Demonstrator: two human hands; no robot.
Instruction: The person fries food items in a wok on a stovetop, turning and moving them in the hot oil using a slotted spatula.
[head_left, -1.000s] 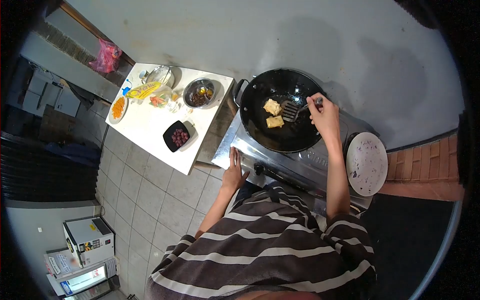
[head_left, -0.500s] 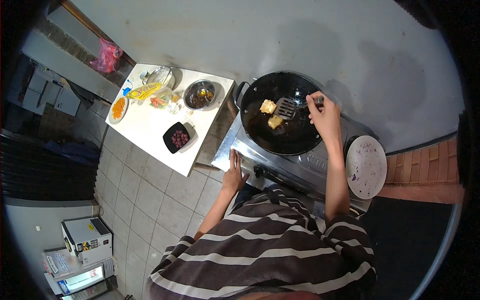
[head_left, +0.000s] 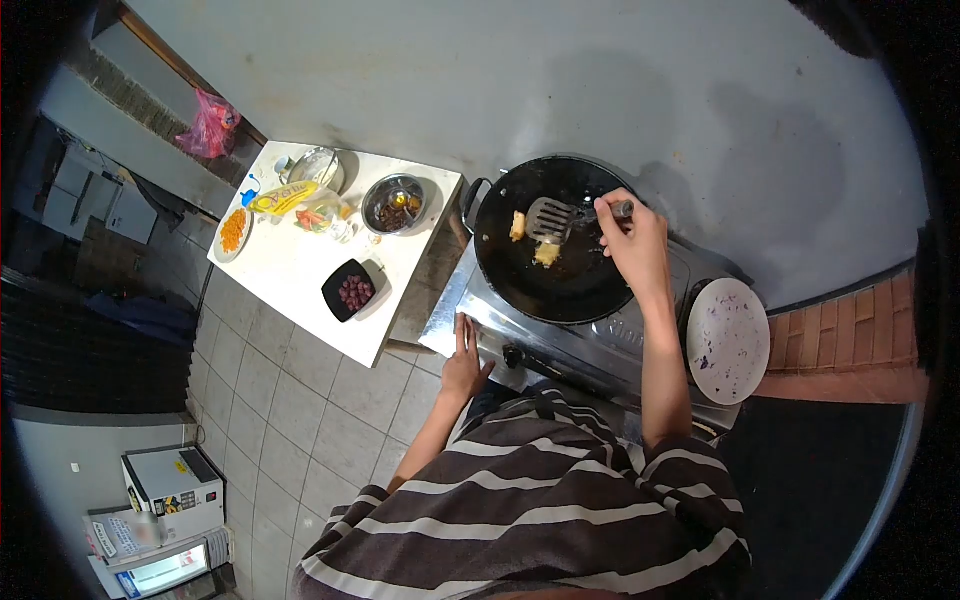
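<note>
My right hand [head_left: 636,240] is closed round the handle of a slotted spatula [head_left: 550,219], whose metal blade is inside a black wok [head_left: 520,285]. Two golden pieces of food lie in the wok: one piece [head_left: 518,226] at the left of the blade, the other piece [head_left: 546,254] just below it, partly overlapped by the blade. What the pieces are I cannot tell. The wok sits on a metal stove [head_left: 480,300]. My left hand [head_left: 463,365] rests with fingers stretched on the stove's front left edge, holding nothing.
Left of the stove, a white table [head_left: 290,260] bears a metal bowl [head_left: 394,204], a black dish of dark reddish pieces [head_left: 350,290], a yellow-marked bag [head_left: 280,198] and a plate of orange pieces [head_left: 232,235]. A stained white plate [head_left: 728,341] stands at the stove's right.
The spatula blade has moved left, against the food. The left piece has shifted left and appears tipped on its side. My left hand stays on the stove edge; the view has tilted slightly.
</note>
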